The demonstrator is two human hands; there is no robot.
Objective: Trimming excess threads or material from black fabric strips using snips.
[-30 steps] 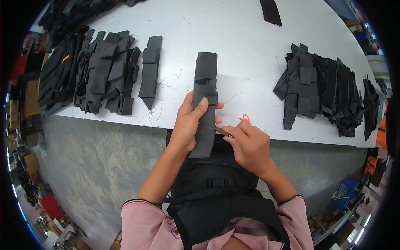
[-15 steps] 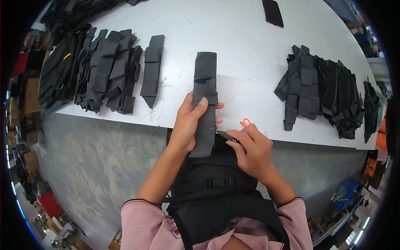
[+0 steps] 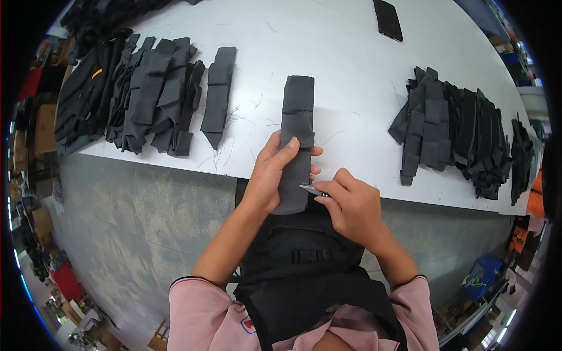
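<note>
A long dark grey fabric strip [image 3: 298, 120] with stitched folds stands lengthwise before me, its near end over the table's edge. My left hand [image 3: 275, 169] is closed round its middle, thumb on top and fingertips showing at the right side. My right hand [image 3: 354, 205] is closed on small scissors [image 3: 310, 189], whose pointed metal blades touch or nearly touch the strip's right edge; their handles are hidden in the hand. A similar single strip [image 3: 219, 96] lies left of my hands, with loose threads beside it.
Heaps of grey strips lie at the left [image 3: 155, 93] and right [image 3: 436, 123] of the white table [image 3: 339, 64]. A black phone [image 3: 388, 20] rests at the far side. A black bag or apron [image 3: 310, 257] hangs on my front.
The strip has shifted slightly right and its open fold now lies flatter. The scissors' blades have come up to its edge. Their orange handle loop, visible earlier, is now hidden.
</note>
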